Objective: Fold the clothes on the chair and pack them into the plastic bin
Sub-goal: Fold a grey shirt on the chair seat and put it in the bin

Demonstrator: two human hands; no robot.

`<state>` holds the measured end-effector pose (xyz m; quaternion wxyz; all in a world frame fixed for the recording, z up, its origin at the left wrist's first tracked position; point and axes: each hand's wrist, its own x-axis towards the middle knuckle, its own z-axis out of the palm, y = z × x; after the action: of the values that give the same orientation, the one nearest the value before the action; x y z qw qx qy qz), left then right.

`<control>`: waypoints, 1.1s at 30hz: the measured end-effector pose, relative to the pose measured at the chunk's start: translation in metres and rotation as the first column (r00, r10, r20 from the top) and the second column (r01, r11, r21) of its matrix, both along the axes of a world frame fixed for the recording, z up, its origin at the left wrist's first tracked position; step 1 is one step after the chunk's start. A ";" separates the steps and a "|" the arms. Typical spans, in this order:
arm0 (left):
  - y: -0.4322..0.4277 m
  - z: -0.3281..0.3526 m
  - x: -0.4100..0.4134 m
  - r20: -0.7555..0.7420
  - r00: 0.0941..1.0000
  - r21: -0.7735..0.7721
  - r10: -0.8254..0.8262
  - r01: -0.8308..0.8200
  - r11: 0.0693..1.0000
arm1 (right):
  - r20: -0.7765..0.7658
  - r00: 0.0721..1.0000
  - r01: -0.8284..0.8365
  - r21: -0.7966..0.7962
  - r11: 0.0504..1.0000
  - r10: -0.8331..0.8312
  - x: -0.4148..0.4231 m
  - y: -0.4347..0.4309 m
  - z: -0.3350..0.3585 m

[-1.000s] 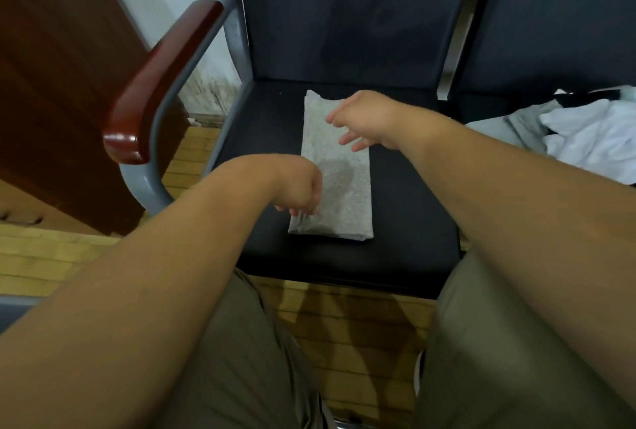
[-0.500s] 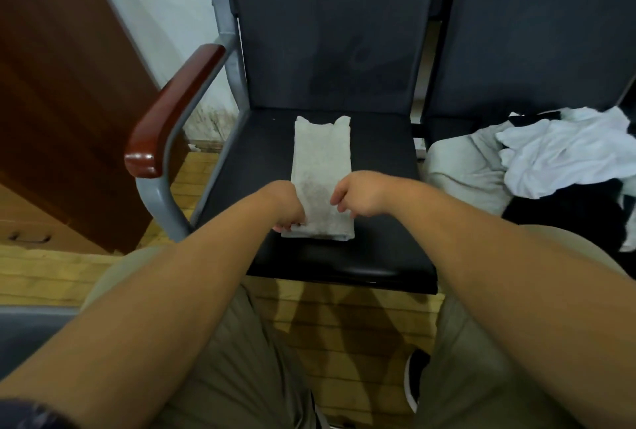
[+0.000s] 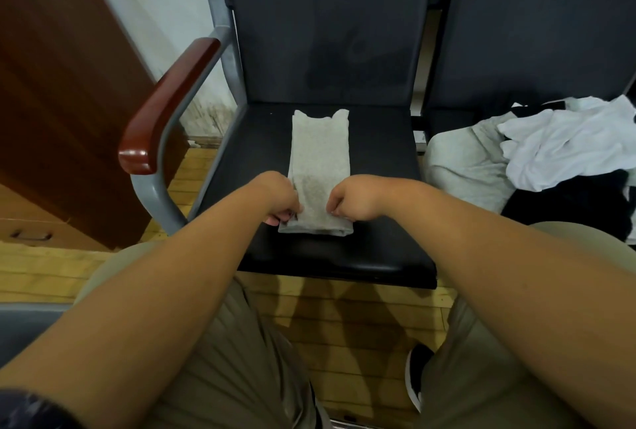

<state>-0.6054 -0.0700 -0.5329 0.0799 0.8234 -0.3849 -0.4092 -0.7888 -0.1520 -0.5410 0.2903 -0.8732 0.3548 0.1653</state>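
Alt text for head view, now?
The left hand and right hand pinch the near end of a grey garment, folded into a long strip on a black chair seat. Loose white, grey and black clothes lie on the next seat.

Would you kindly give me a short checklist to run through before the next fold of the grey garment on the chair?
1. Left hand grips the garment at its near left edge: ok.
2. Right hand grips the near right edge: ok.
3. Garment lies as a flat, narrow strip on the seat: ok.
4. Far end of the strip lies flat and even: ok.
5. Pile on the next seat is apart from the strip: ok.
6. Bin within reach: cannot tell, it is not in view.
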 end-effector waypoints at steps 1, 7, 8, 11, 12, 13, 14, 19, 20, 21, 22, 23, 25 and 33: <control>0.000 0.001 0.000 -0.023 1.000 -0.009 0.019 -0.019 1.000 | -0.004 1.000 0.000 0.000 1.000 0.000 0.000 -0.001 0.000; -0.005 0.008 -0.002 -0.059 0.997 0.030 0.056 -0.054 0.998 | -0.016 1.000 0.020 0.031 0.999 -0.019 0.004 -0.006 -0.001; -0.006 0.008 -0.001 -0.061 0.996 0.046 0.059 -0.056 0.997 | -0.018 1.000 0.025 0.033 0.999 -0.025 0.005 -0.007 -0.001; -0.003 0.007 0.001 -0.078 0.995 0.117 0.057 -0.048 0.992 | -0.033 0.999 0.040 0.050 0.998 -0.039 0.008 -0.007 0.000; -0.002 0.006 0.002 -0.071 0.997 0.146 0.037 -0.027 0.989 | -0.040 0.998 0.044 0.056 0.997 -0.042 0.008 -0.007 0.000; -0.001 0.006 0.002 -0.062 0.998 0.172 0.008 0.003 0.985 | -0.043 0.998 0.048 0.058 0.997 -0.045 0.009 -0.008 -0.001; 0.001 0.007 0.002 -0.049 0.999 0.192 -0.022 0.031 0.981 | -0.045 0.998 0.054 0.058 0.997 -0.052 0.010 -0.008 -0.002; 0.007 0.008 0.004 0.030 0.992 0.212 -0.123 0.114 0.971 | -0.048 0.996 0.078 0.098 0.992 -0.073 0.013 -0.010 -0.005; 0.007 0.008 0.004 0.056 0.987 0.216 -0.149 0.134 0.967 | -0.046 0.996 0.085 0.108 0.991 -0.080 0.013 -0.011 -0.005; 0.008 0.009 0.003 0.083 0.981 0.221 -0.173 0.151 0.963 | -0.046 0.995 0.089 0.114 0.990 -0.084 0.014 -0.011 -0.005; 0.008 0.009 0.002 0.107 0.976 0.224 -0.191 0.164 0.961 | -0.047 0.995 0.090 0.116 0.989 -0.085 0.014 -0.012 -0.005; 0.007 0.010 0.001 0.128 0.970 0.224 -0.206 0.175 0.959 | -0.048 0.995 0.093 0.116 0.989 -0.088 0.015 -0.013 -0.006; 0.007 0.011 -0.001 0.155 0.963 0.225 -0.222 0.185 0.957 | -0.048 0.994 0.105 0.119 0.987 -0.100 0.016 -0.013 -0.008; 0.004 0.012 0.006 0.043 0.994 0.223 -0.103 0.091 0.971 | -0.089 0.993 0.085 0.112 0.990 -0.075 0.018 -0.012 -0.004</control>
<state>-0.5998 -0.0664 -0.5208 -0.0426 0.8181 -0.3789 -0.4306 -0.7711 -0.1639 -0.5454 0.3314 -0.8323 0.3914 0.2103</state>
